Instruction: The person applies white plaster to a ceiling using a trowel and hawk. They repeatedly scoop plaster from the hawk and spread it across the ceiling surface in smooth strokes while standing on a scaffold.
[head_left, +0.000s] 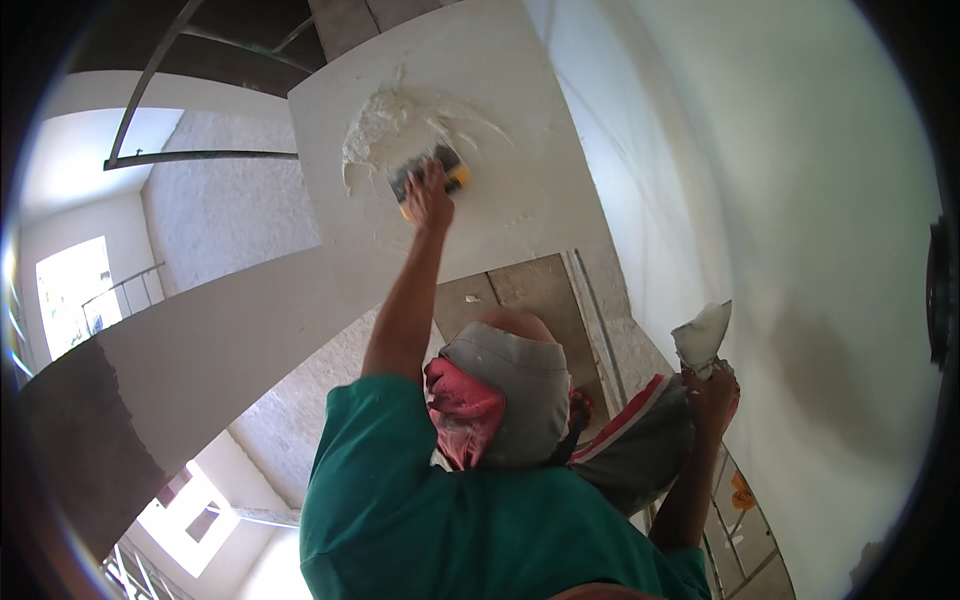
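Observation:
My left hand [431, 196] reaches far forward, its fingers wrapped over a wide putty knife [452, 159] with a dark blade and yellow-orange parts. That tool lies against a pale, smooth wall surface [530, 190]. Wet, whitish putty [378, 130] is smeared thickly around it, with ridges and thin streaks. At the right, close to my knee, my right hand [712, 397] grips a putty knife [704, 333] loaded with a lump of white putty. Its handle is hidden in the fist.
My bent legs in grey shorts [505, 395] with red parts fill the middle. A smooth white wall [830, 260] rises close at the right. Metal bars [205, 155] stand at the upper left. Brown boards [520, 290] lie below the puttied surface, and bright window openings [75, 295] show at the left.

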